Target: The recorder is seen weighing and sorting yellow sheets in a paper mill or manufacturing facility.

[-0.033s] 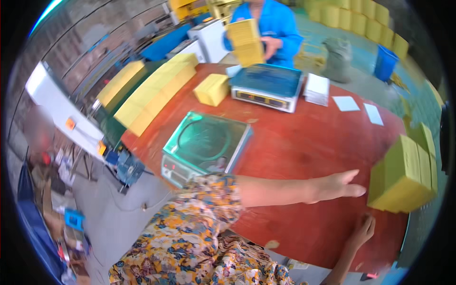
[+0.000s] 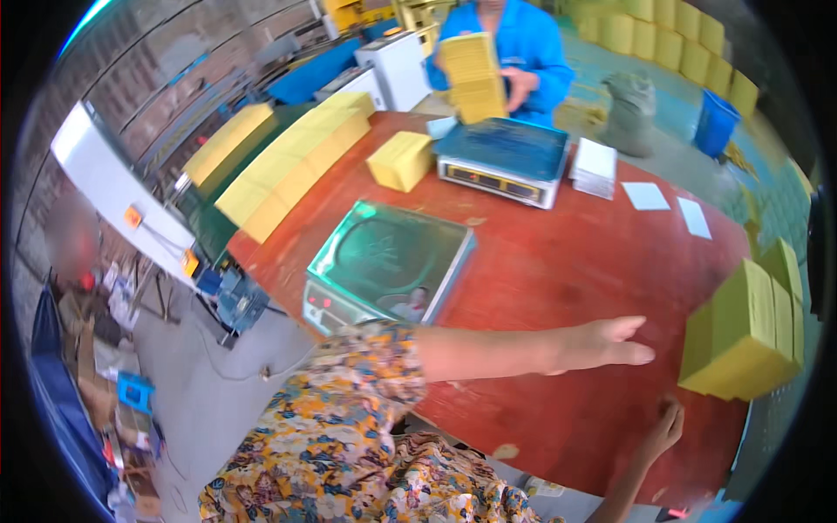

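My left hand (image 2: 617, 343) stretches across the red table (image 2: 558, 261) from a floral sleeve, thumb and fingers apart, with nothing in it. Just right of its fingertips, a gap away, stand yellow paper stacks (image 2: 737, 340) pressed side by side at the table's right edge. Below and nearer to me is my right hand (image 2: 666, 424), its fingers loosely bent and slightly apart, no object visible in them. It too is short of the stacks. Under my left sleeve's far side sits a weighing scale (image 2: 392, 261) with a shiny metal plate, which bears no stack.
Across the table a person in blue (image 2: 545, 61) holds a yellow paper stack (image 2: 475, 78) over a second scale (image 2: 501, 157). A yellow block (image 2: 401, 161) stands beside that scale; white cards (image 2: 595, 166) lie to its right. A long yellow row (image 2: 296, 166) lines the left edge.
My left hand has drawn slightly left, away from the yellow stacks. My right hand has shifted a little left. The whole view has moved slightly.
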Demonstrator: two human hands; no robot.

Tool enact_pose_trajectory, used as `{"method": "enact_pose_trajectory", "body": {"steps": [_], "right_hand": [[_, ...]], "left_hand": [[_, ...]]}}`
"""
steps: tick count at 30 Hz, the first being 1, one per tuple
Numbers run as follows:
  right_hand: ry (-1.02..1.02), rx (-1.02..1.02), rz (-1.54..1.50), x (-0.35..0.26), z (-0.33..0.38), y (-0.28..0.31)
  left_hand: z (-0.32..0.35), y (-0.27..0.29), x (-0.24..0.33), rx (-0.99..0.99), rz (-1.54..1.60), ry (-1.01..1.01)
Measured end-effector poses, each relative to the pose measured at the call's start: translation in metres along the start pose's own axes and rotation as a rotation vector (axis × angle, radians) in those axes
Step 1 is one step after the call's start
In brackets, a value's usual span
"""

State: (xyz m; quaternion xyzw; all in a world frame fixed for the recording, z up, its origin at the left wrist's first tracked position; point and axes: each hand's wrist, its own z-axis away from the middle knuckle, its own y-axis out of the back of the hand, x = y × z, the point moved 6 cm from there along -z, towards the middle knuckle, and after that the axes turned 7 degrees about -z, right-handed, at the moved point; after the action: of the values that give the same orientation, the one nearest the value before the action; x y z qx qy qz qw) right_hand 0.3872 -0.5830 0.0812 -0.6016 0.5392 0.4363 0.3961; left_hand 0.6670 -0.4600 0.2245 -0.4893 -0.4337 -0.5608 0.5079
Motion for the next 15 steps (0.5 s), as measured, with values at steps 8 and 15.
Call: {"method": "enact_pose_trajectory", "body": {"steps": [8,15], "right_hand": [[0.200,-0.699,-0.325,-0.194,0.163,-0.320],[0.173,-1.106,-0.471,-0.257,0.357,-0.547]], "left_hand": [[0.340,0.195,-0.061,0.671,0.053,0.118],[0.623,0.383,-0.122,1.387,-0.808,0.089]]}}
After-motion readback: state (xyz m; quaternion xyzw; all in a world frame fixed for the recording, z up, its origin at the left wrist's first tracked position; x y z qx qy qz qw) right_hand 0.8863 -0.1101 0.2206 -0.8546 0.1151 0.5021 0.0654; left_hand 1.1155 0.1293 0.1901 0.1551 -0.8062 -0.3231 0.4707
